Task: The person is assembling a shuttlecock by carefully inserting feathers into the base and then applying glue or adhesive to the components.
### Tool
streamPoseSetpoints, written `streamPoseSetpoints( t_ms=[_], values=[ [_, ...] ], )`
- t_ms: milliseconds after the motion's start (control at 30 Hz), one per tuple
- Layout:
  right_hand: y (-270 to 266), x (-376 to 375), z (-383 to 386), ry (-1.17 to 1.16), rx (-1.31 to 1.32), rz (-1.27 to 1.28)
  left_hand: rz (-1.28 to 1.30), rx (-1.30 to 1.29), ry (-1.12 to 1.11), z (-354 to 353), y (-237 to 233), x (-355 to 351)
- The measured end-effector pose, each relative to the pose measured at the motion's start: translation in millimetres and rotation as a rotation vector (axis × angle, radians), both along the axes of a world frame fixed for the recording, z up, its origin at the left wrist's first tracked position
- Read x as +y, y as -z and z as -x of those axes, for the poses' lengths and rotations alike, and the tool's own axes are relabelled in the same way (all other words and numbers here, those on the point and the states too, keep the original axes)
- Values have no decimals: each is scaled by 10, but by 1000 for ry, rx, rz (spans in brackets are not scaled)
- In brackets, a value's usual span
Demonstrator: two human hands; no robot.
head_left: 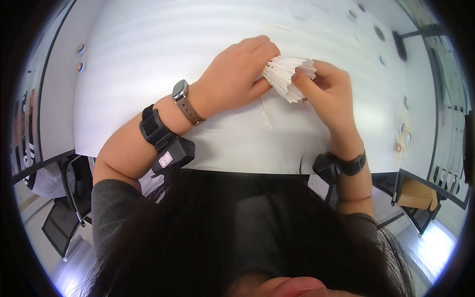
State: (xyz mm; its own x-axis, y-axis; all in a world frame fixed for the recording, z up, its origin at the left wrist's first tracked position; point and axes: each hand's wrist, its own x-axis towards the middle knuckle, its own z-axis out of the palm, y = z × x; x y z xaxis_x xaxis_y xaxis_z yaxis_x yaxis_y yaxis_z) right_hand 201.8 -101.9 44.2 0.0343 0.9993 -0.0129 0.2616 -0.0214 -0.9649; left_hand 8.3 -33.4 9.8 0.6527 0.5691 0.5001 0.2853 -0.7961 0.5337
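A white feather shuttlecock (287, 79) is between my two hands above the table (163, 44), its wide skirt facing right. My left hand (242, 72) is closed around the narrow end, and the fingers hide the base. At the open rim, my right hand (329, 89) pinches the feathers, with the thumb at the inside edge and the other fingers behind the skirt. Just below the left fingers, a loose white feather (268, 116) hangs or lies with its quill pointing up.
Two small round pieces with coloured bands, one a banded cork (79, 67), sit at the left edge. Another banded cork (398, 147) lies among feather pieces at the right. A thin quill (279, 27) lies farther back. A cardboard box (415, 194) is below on the right.
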Motion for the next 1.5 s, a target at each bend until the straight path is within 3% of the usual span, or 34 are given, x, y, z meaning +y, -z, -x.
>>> streamPoseSetpoints(
  t_ms=[300, 733, 1000, 1200, 1500],
  values=[
    [24, 8, -42, 48, 42, -12, 10, 6, 0, 5, 28, 13],
    [-164, 19, -319, -58, 61, -112, 59, -18, -38, 14, 8, 19],
    [32, 44, -156, -102, -22, -168, 86, -22, -13, 19, -3, 4],
    [69, 39, 9, 23, 99, -27, 78, -48, -25, 3, 25, 2],
    [41, 36, -47, 46, 101, -95, 60, -42, -9, 17, 45, 13]
  ],
)
